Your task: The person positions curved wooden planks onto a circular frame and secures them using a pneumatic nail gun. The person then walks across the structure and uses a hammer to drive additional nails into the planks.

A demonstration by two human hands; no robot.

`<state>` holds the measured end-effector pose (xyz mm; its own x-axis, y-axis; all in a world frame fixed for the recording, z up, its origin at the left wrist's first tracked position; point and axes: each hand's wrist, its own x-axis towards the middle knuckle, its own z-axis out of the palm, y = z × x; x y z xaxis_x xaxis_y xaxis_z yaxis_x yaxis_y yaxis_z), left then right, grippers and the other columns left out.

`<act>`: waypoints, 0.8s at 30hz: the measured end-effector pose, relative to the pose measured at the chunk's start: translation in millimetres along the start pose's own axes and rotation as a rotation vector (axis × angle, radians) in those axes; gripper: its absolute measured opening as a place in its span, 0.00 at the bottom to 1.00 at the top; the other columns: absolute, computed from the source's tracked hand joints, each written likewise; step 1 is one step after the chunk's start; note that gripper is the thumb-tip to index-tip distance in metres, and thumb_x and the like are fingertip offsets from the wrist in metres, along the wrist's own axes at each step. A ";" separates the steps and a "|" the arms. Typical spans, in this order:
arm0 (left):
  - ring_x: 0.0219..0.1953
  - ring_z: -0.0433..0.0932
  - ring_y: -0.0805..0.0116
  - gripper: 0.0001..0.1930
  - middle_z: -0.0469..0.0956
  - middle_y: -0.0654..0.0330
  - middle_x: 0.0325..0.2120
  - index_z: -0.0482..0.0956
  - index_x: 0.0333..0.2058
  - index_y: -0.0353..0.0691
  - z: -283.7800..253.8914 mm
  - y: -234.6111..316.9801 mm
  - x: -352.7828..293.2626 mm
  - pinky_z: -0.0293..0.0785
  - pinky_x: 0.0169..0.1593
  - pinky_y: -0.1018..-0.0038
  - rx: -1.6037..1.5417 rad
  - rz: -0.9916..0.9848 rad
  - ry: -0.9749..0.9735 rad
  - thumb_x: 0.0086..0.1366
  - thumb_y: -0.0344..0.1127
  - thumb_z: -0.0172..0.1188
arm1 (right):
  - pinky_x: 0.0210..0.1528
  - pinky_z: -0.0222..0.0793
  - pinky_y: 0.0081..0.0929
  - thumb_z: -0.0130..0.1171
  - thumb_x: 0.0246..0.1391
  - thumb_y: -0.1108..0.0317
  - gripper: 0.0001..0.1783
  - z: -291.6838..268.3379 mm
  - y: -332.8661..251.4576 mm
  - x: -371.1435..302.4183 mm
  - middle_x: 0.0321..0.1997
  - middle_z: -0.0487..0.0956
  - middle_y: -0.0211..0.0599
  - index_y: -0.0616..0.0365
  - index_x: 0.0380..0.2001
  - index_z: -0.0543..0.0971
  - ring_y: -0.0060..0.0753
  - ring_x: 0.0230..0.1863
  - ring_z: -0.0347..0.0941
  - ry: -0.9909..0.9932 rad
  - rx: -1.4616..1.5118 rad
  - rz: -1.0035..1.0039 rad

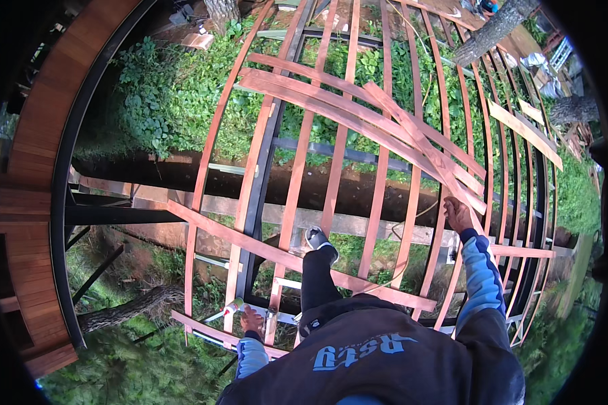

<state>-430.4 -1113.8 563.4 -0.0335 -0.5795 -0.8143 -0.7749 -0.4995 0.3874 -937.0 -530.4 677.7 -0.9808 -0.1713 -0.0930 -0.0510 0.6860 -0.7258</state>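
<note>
My right hand (458, 214) is at the near end of a reddish-brown wooden plank (415, 138), its fingers curled at the edge. This plank slants across several loose planks (358, 111) lying over the joists. Down at the left, my left hand (252, 320) has its fingers apart. Beside its fingertips is a small white, green and red container (234, 306), perhaps a bottle; whether they touch is unclear. My shoe (320, 241) is near a crosswise board (270, 251), with the leg over it.
Long wooden joists (338, 155) run away from me with open gaps showing plants and soil below. A black steel beam (260, 175) supports them. A curved wooden deck (37, 202) borders the left. Tree trunks (496, 30) rise at the far right, near pale boards (525, 131).
</note>
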 end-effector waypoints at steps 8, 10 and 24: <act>0.15 0.67 0.72 0.30 0.70 0.66 0.15 0.73 0.27 0.47 -15.5 288.9 50.2 0.64 0.17 0.73 0.292 0.331 0.042 0.59 0.71 0.47 | 0.34 0.73 0.44 0.48 0.58 0.60 0.16 39.6 101.9 -192.4 0.26 0.80 0.52 0.61 0.31 0.80 0.52 0.30 0.78 0.062 -0.126 0.872; 0.14 0.66 0.75 0.29 0.69 0.69 0.16 0.73 0.28 0.48 -1.7 384.1 50.2 0.61 0.16 0.77 0.290 0.388 0.011 0.59 0.71 0.48 | 0.30 0.74 0.42 0.47 0.56 0.61 0.17 57.7 119.4 -255.6 0.21 0.79 0.49 0.62 0.23 0.79 0.49 0.22 0.78 -0.062 -0.013 0.957; 0.38 0.75 0.62 0.34 0.76 0.53 0.34 0.74 0.48 0.33 26.3 1028.2 -200.6 0.69 0.45 0.68 0.636 1.409 0.580 0.67 0.64 0.44 | 0.10 0.66 0.28 0.47 0.62 0.53 0.18 219.9 90.5 21.6 0.26 0.75 0.33 0.58 0.40 0.74 0.26 0.17 0.73 0.018 0.441 0.935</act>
<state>-1237.0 -1494.2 1113.7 -0.7784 -0.5409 0.3186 -0.4642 0.8376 0.2880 -921.4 -627.5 460.1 -0.5960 0.3103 -0.7407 0.8029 0.2183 -0.5546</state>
